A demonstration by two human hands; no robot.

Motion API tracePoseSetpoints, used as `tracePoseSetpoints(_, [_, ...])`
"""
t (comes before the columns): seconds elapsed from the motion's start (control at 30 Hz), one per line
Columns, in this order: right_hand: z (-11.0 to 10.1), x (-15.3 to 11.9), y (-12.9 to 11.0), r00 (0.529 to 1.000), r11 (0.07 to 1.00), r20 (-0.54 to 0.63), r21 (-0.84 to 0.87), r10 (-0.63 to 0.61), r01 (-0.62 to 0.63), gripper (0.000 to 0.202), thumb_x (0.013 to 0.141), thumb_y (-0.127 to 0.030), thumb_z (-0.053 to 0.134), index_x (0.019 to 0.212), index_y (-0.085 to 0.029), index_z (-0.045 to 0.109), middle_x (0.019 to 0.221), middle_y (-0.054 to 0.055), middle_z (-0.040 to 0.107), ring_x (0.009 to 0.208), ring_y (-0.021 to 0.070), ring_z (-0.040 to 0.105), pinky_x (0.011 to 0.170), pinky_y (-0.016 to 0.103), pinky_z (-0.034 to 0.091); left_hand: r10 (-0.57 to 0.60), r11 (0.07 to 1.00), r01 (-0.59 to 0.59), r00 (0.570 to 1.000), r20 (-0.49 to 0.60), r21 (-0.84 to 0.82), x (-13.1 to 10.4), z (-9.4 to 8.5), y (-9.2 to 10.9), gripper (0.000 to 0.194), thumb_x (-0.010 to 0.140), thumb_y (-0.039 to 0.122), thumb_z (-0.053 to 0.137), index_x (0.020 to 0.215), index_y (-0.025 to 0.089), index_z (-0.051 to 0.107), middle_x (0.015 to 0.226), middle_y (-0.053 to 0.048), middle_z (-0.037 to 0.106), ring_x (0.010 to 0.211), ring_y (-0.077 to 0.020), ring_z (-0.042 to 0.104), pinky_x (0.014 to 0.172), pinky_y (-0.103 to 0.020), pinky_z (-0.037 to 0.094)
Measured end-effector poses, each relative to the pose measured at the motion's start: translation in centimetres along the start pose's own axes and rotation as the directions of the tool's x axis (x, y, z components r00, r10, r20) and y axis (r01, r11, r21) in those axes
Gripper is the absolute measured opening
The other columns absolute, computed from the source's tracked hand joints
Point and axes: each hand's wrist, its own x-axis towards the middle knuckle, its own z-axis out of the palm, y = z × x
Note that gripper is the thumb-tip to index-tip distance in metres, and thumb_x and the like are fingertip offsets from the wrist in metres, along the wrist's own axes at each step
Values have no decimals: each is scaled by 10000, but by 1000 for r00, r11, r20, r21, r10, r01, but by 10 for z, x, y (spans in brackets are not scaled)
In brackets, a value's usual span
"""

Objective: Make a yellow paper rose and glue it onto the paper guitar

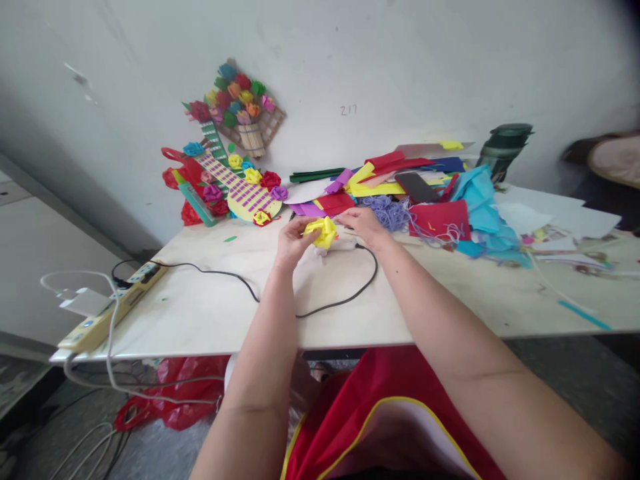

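Note:
My left hand (pixel 295 239) is closed around a yellow paper flower (pixel 324 233), thumb and fingers pinching its side. Close to the flower's right edge is my right hand (pixel 364 224), its fingers drawn together; whether they grip a bit of the paper or something small is unclear. Just below both hands a pale glue gun (pixel 343 245) lies on the table, partly hidden by the flower, with a black cord (pixel 374 267) looping from its right end.
A yellow power strip (pixel 120 307) sits on the table's left edge. Decorated paper flowers (pixel 253 176) and a green glue bottle (pixel 195 200) stand back left. Coloured paper, purple yarn (pixel 387 212), a phone (pixel 417 188) and a dark bottle (pixel 504 150) fill the back right.

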Motion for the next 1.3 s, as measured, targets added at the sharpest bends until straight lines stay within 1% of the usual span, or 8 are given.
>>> tracePoseSetpoints(0.07, [1,-2,-5,1000,990,6,137,20,-21,242,672,-402,635,677,-164,674,733,33,676,735,151,581,722,277,435,-22,1000,22,999,24,-3,-1,2,0,461,561,411,831,921,161,686,892,-91,726,818,-224,693,739,-351,559])
tracePoseSetpoints(0.17, [1,-5,-10,999,979,27,203,21,-26,231,652,-401,661,652,-169,662,729,17,660,734,134,561,728,266,421,-38,999,38,998,55,7,-3,5,1,454,563,406,831,915,156,691,896,-97,725,807,-219,690,734,-344,558])
tracePoseSetpoints(0.33, [-2,-5,-9,994,979,111,200,12,-34,220,641,-385,678,627,-167,649,664,-3,619,672,119,520,693,263,409,-42,999,41,995,88,23,-3,7,1,433,573,397,829,908,155,699,887,-95,722,797,-211,683,728,-332,551])
tracePoseSetpoints(0.6, [-4,-6,-8,983,977,181,203,25,-63,229,632,-387,699,626,-160,669,627,-9,598,639,110,501,666,262,387,-72,997,67,992,102,50,-4,8,2,440,531,372,850,879,147,700,875,-80,724,762,-182,668,707,-299,535])
tracePoseSetpoints(0.77, [-5,-6,-10,983,979,183,190,34,-70,237,624,-390,703,623,-156,665,629,-8,589,634,110,492,671,269,380,-90,995,85,991,102,49,-5,9,4,406,559,353,836,885,147,709,880,-76,725,733,-156,656,702,-280,527])
tracePoseSetpoints(0.93, [-5,-8,-15,982,979,186,192,39,-75,241,602,-385,709,617,-156,637,633,-12,578,637,107,480,675,270,376,-86,995,79,991,99,67,-4,8,1,416,549,341,841,892,147,708,894,-79,723,745,-165,657,704,-285,529])
tracePoseSetpoints(1.17, [-4,-9,-16,980,978,193,191,44,-81,234,591,-366,712,637,-155,622,632,-19,565,623,98,474,653,262,369,-49,998,43,992,116,50,-3,9,-1,448,569,344,829,948,157,679,928,-81,716,809,-182,668,756,-308,536])
tracePoseSetpoints(1.3, [-4,-8,-14,980,980,193,183,38,-74,219,591,-351,709,635,-156,620,636,-17,569,621,98,482,649,262,375,-32,999,28,993,112,35,-3,9,-2,448,572,335,828,949,165,656,877,-58,703,771,-159,658,721,-286,533])
